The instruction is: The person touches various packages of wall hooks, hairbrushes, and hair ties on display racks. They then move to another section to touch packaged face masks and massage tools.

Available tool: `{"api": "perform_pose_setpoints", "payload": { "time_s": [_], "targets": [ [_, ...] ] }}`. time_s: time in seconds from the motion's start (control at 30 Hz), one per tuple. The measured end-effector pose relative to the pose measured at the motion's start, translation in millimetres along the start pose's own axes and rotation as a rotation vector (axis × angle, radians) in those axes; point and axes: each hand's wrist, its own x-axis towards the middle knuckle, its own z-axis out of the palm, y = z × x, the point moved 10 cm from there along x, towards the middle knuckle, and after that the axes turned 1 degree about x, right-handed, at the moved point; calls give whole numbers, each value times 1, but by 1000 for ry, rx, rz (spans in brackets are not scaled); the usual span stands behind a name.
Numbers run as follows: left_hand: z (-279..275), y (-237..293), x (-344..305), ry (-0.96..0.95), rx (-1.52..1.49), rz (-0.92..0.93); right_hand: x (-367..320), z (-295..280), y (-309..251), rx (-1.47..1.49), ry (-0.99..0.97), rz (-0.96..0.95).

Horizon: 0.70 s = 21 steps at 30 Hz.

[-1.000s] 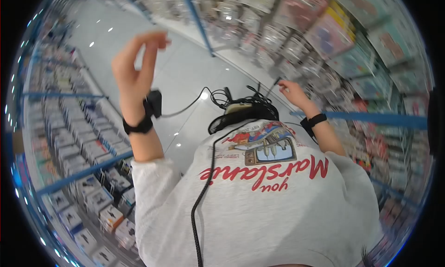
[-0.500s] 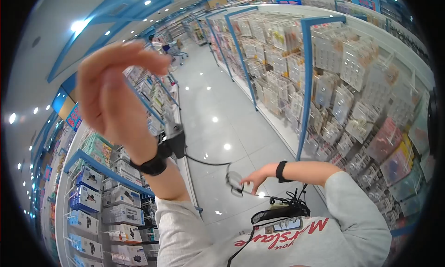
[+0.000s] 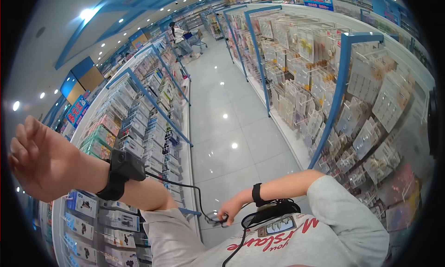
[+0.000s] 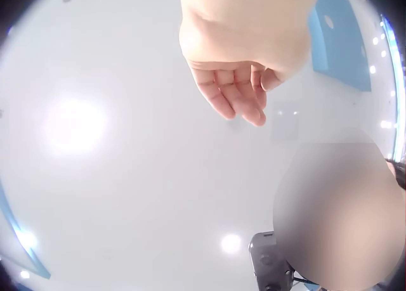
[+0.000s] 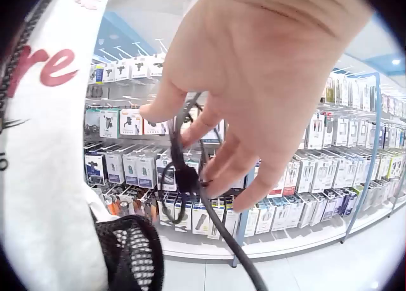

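Note:
My left hand [image 3: 41,160] is raised at the far left of the head view, beside the hanging goods. Its fingers are loosely curled with nothing between them, as the left wrist view also shows against the ceiling. A black camera [image 3: 127,166] is strapped to that wrist, and a black cable [image 3: 200,197] runs down from it. Low in front of the body, my right hand [image 3: 232,207] holds this cable. The right wrist view shows its looped, bundled part [image 5: 185,178] between thumb and fingers. Close by at the waist is a black mesh pouch [image 5: 130,253].
Racks of boxed goods [image 3: 123,218] line the left, with blue frames. Hanging packets [image 3: 371,123] fill the right-hand rack. Between them runs a pale tiled floor [image 3: 232,114]. Far down the aisle, a person [image 3: 178,35] stands by a shopping cart [image 3: 197,40].
The head view has lifted from the shirt and floor to the aisle. My left hand has swung outward left. My right hand has crossed from the right side to the cable at the front.

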Motion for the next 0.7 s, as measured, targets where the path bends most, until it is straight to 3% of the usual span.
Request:
{"api": "perform_pose_setpoints", "payload": {
  "time_s": [0.03,0.1,0.17,0.23,0.3,0.33,0.37,0.4,0.47,0.5,0.57,0.63,0.7],
  "targets": [
    [8,-14,-7,-24,17,-18,-10,5,5,28,-151,22],
    [20,-46,-25,-65,57,-58,-29,11,11,-6,-229,-66],
    [32,-84,-54,-94,100,-103,-53,-5,14,-101,-216,-53],
    [51,-120,-92,-215,337,-130,-68,-19,29,-237,-228,-40],
    [51,-166,-154,-363,457,-367,-86,-41,39,-396,-244,-49],
    [49,-187,-193,-468,515,-501,-99,-71,43,-387,-90,-13],
    [44,-216,-243,-687,563,-768,-114,-101,50,-372,61,24],
    [44,-234,-293,-910,700,-942,-126,-115,60,-383,38,10],
    [20,-249,-398,-1111,707,-1152,-149,-170,79,-532,237,21],
    [4,-246,-448,-1190,680,-1247,-157,-187,91,-543,220,8],
    [-21,-244,-517,-1062,566,-1528,-173,-241,116,-441,378,32],
    [-33,-248,-568,-962,439,-1715,-173,-269,147,-358,401,27],
    [-41,-257,-605,-1049,306,-1802,-161,-291,176,-302,386,71]
  ]
}}
